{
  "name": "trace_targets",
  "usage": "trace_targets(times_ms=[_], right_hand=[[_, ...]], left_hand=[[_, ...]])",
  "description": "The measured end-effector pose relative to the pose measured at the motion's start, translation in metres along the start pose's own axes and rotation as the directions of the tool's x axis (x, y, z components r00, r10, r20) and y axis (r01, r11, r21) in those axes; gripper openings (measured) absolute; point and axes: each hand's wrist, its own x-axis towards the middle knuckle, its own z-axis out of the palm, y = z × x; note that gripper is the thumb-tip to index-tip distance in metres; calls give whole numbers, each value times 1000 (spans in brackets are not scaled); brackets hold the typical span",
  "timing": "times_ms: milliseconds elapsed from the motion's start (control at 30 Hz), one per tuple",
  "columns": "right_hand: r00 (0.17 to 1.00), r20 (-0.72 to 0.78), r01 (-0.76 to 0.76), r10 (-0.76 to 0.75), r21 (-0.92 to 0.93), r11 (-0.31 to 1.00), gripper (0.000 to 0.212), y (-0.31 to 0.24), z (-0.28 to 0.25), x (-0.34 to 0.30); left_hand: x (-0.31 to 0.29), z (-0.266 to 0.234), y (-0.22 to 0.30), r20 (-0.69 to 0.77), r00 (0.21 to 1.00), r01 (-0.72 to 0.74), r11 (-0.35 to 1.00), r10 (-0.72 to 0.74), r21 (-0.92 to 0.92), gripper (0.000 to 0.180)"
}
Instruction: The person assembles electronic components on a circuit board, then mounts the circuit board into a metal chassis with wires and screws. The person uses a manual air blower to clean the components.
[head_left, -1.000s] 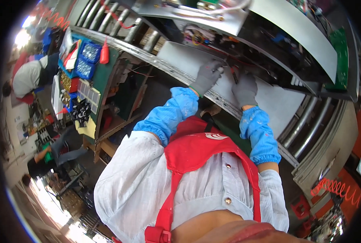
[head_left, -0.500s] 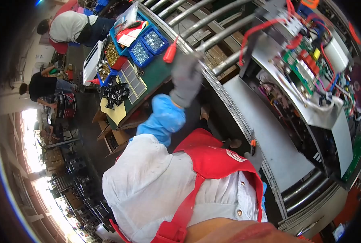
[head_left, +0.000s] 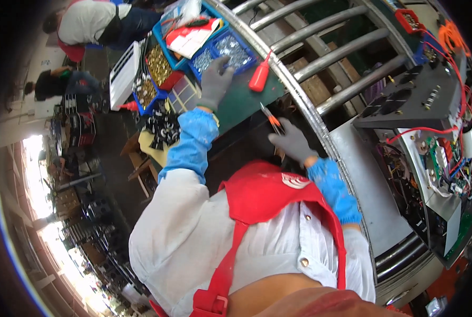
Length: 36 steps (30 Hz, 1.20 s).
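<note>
My left hand [head_left: 215, 84], in a grey glove and blue sleeve cover, is at the near edge of a blue bin [head_left: 250, 65] of small silvery fasteners. Its fingers are curved and apart, with nothing visible between them. My right hand [head_left: 295, 141], also gloved in grey, is closed around orange-handled pliers [head_left: 274, 122] whose slim metal tips point up and left. It is above the dark gap between the bench and my red apron. A red squeeze bottle [head_left: 258, 78] with a thin nozzle stands on the green bench top [head_left: 242, 104], right of my left hand.
Brass-coloured parts fill bins [head_left: 161, 64] on the left, beside black parts [head_left: 165, 128]. A metal roller conveyor [head_left: 333, 50] runs along the right. On it sits an opened machine chassis [head_left: 423, 137] with circuit boards and red wires. Another person [head_left: 90, 24] works at far left.
My left hand has moved left and back from beside the red bottle to the fastener bin. My right hand has come up and left with the pliers. The view has shifted.
</note>
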Motion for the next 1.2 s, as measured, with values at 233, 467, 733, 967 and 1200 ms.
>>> trace_targets(times_ms=[233,467,733,967,1200], right_hand=[[977,-125,158,-176,-138,978,77,-42,72,68],[979,92,173,-183,108,979,28,-79,-65,-43],[797,-444,137,-409,-527,839,17,-164,-268,-238],[556,-154,30,-817,-978,206,21,-135,-375,-227],[515,372,135,-772,-925,-356,19,-123,-412,-160]], left_hand=[[-83,-63,-77,-45,966,259,962,-256,91,36],[-74,-33,-8,357,887,386,895,-293,-224,29],[-68,44,215,610,587,70,718,532,-692,31],[-129,101,337,713,560,614,365,423,-699,55],[-113,116,340,578,814,580,-47,56,-813,38]])
